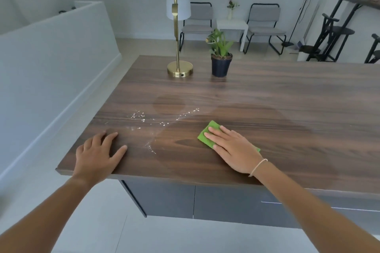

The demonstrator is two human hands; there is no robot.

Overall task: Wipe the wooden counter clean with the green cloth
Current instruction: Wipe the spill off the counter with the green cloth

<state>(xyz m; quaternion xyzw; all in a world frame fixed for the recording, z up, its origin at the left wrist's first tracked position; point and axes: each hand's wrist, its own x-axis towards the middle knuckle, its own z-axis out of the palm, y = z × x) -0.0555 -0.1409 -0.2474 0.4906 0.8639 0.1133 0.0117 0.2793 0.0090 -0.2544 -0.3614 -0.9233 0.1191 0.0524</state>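
The dark wooden counter (277,96) fills the middle of the view. A folded green cloth (205,134) lies flat on it near the front edge, and my right hand (232,148) presses down on it with flat, spread fingers, covering most of it. My left hand (98,155) rests palm down on the counter's front left corner, holding nothing. Between the hands, white crumbs and specks (144,119) are scattered over the wood, with a thin trail (151,148) running toward the front edge.
A brass table lamp (178,68) with a white shade and a potted plant (221,61) in a dark pot stand at the counter's far side. Dark cabinets (205,201) sit under the counter. Chairs, a white side table and black stools stand beyond.
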